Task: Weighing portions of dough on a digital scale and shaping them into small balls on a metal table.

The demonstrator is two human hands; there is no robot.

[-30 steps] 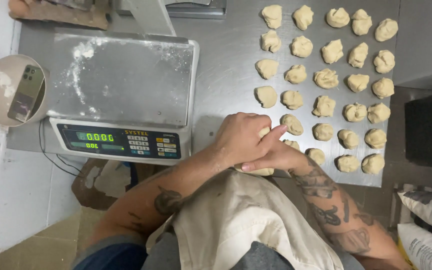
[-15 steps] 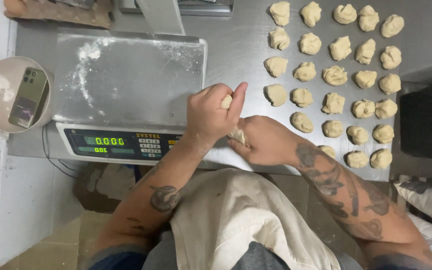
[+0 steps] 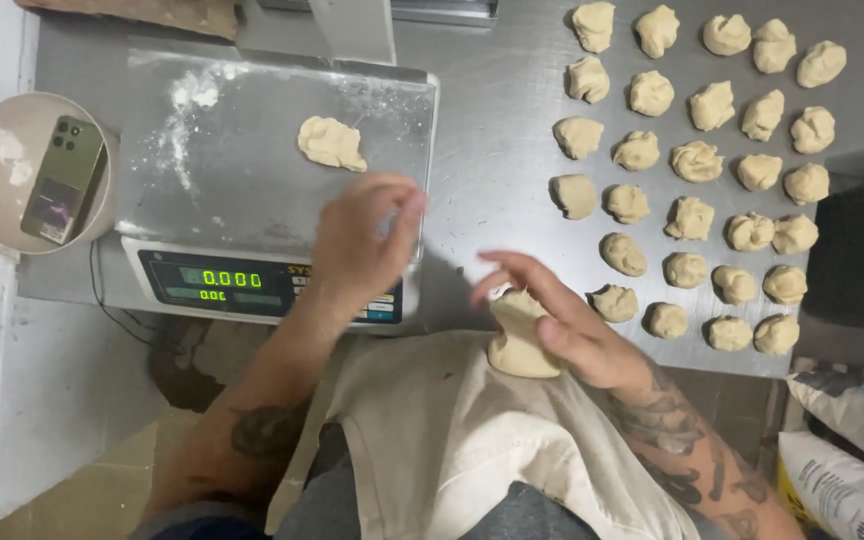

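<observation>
Fingers of the left hand are loosely spread and hold nothing, hovering above the front right corner of the scale. Far left, a phone lies on a round plate at the left edge of the surface. On the scale's floured pan, towards its back, lies a small dough piece, apart from the left hand. The right hand is closed around a larger dough lump at the front edge of the surface, just above an apron. Rows of dough portions cover the right part of the surface, reaching its back and right edges.
</observation>
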